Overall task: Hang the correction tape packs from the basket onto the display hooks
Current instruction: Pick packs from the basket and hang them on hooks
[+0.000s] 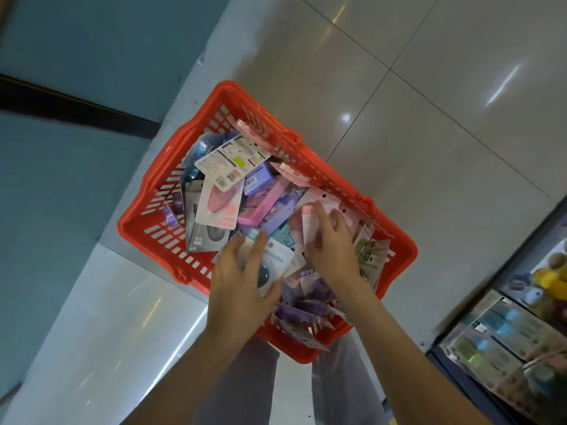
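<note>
1. Down on the floor point(429, 118), our red basket point(138, 223) holds the correction tape packs point(228, 167) heaped.
2. Our left grip point(242, 277) lies spread on a blue-white pack point(277, 260).
3. Our right grip point(333, 243) curls round a pink pack point(309, 223).

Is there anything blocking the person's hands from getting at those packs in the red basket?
Nothing visible does. The red basket is open-topped and both hands are in the pile: the left hand lies on a white pack, the right hand touches pink packs. The hooks are not in view.
</note>
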A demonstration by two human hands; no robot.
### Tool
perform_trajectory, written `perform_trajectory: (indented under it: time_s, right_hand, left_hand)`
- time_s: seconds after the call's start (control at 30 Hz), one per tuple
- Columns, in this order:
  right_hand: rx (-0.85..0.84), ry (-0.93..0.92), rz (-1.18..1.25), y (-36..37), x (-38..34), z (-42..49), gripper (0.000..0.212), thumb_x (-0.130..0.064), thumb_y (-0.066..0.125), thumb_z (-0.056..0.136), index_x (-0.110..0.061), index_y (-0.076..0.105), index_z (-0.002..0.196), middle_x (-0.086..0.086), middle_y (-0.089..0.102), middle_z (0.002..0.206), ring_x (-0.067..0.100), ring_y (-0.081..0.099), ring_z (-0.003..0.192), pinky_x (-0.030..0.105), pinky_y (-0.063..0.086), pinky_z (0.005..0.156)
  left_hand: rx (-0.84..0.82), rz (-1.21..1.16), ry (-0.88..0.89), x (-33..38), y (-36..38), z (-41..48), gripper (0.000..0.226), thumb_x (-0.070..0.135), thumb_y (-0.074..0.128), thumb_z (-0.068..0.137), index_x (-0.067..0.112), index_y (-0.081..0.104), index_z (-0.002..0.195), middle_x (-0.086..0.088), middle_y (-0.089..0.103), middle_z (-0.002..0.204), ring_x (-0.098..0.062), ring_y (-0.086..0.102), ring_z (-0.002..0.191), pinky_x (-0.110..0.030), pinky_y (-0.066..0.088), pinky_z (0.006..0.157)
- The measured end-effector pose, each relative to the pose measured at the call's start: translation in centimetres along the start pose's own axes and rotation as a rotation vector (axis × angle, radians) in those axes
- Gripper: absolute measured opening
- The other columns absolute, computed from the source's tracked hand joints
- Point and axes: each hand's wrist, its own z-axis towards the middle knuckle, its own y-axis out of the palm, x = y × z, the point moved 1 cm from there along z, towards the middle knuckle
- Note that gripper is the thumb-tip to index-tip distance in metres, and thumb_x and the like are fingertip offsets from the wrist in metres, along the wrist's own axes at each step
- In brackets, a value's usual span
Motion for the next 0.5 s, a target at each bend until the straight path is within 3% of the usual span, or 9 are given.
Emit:
perform_trajectory:
  time_s: [0.07,0.13,0.2,0.27,0.33,0.4,0.43,0.5]
  right_hand:
    - [0.045,-0.018,0.111,-0.7,-0.8,0.2,0.071,-0.006,0.058,0.089,-0.022,0.028,0.151,0.015,0.023,0.156,0.036,0.022,0.141,0.054,0.030,0.111]
    - [0.142,-0.112,0.139,-2.0,-2.1,-0.3,0.069,-0.005,0.059,0.090,-0.021,0.031,0.150,0.014,0.024,0.156,0.033,0.020,0.140,0.054,0.027,0.112]
    - [0.245,-0.232,0.123,-4.0,-3.9,-1.5,0.069,-0.006,0.059,0.089,-0.020,0.030,0.150,0.014,0.025,0.156,0.029,0.020,0.137,0.048,0.026,0.109]
    - [0.326,-0.326,0.144,-7.2,-6.6,-2.8,0.069,-0.008,0.059,0.089,-0.019,0.029,0.150,0.013,0.026,0.154,0.023,0.021,0.134,0.036,0.025,0.107]
    - [0.370,-0.380,0.253,-11.8,-10.0,-4.7,0.069,-0.013,0.061,0.087,-0.025,0.030,0.148,0.007,0.026,0.152,0.016,0.024,0.132,0.020,0.022,0.109]
    - [0.388,-0.411,0.399,-17.0,-14.0,-7.5,0.068,-0.018,0.063,0.085,-0.031,0.031,0.143,-0.002,0.026,0.148,0.005,0.026,0.133,0.011,0.022,0.109]
    - [0.404,-0.435,0.468,-19.6,-16.0,-9.3,0.068,-0.018,0.065,0.083,-0.032,0.033,0.141,-0.005,0.028,0.146,0.002,0.028,0.135,0.014,0.024,0.111]
    - [0.412,-0.502,0.592,-24.4,-20.2,-13.5,0.068,-0.015,0.068,0.080,-0.031,0.039,0.139,-0.006,0.032,0.143,0.002,0.032,0.136,0.030,0.036,0.111]
  left_hand:
    - [0.079,-0.111,-0.104,0.1,-1.4,0.5,0.084,0.025,0.084,0.072,0.021,0.040,0.144,-0.013,0.033,0.140,-0.033,0.047,0.126,-0.021,0.054,0.086]
    - [0.146,-0.216,-0.238,0.5,-2.8,1.1,0.084,0.020,0.083,0.074,0.018,0.039,0.145,-0.015,0.030,0.144,-0.024,0.038,0.131,0.006,0.037,0.073]
    - [0.194,-0.348,-0.370,1.4,-4.9,1.7,0.091,0.018,0.082,0.075,0.020,0.029,0.149,-0.010,0.024,0.146,-0.013,0.033,0.131,0.006,0.037,0.071]
    - [0.262,-0.455,-0.399,2.9,-7.9,2.2,0.095,0.017,0.083,0.073,0.020,0.026,0.149,-0.007,0.026,0.142,-0.005,0.034,0.124,0.001,0.041,0.077]
    - [0.286,-0.561,-0.383,5.0,-11.9,2.7,0.095,0.012,0.084,0.072,0.016,0.026,0.148,-0.002,0.029,0.134,0.005,0.036,0.110,0.005,0.038,0.074]
    - [0.283,-0.690,-0.359,7.5,-16.9,3.0,0.105,0.015,0.088,0.067,0.015,0.021,0.149,0.001,0.039,0.131,0.001,0.049,0.109,-0.003,0.043,0.085]
    - [0.260,-0.763,-0.357,8.7,-19.6,2.9,0.108,0.015,0.088,0.067,0.015,0.018,0.149,0.004,0.047,0.125,0.003,0.056,0.105,-0.011,0.047,0.089]
    - [0.188,-0.856,-0.341,11.8,-25.7,2.1,0.099,0.009,0.083,0.073,0.016,0.016,0.146,0.015,0.051,0.104,0.018,0.058,0.081,-0.005,0.048,0.074]
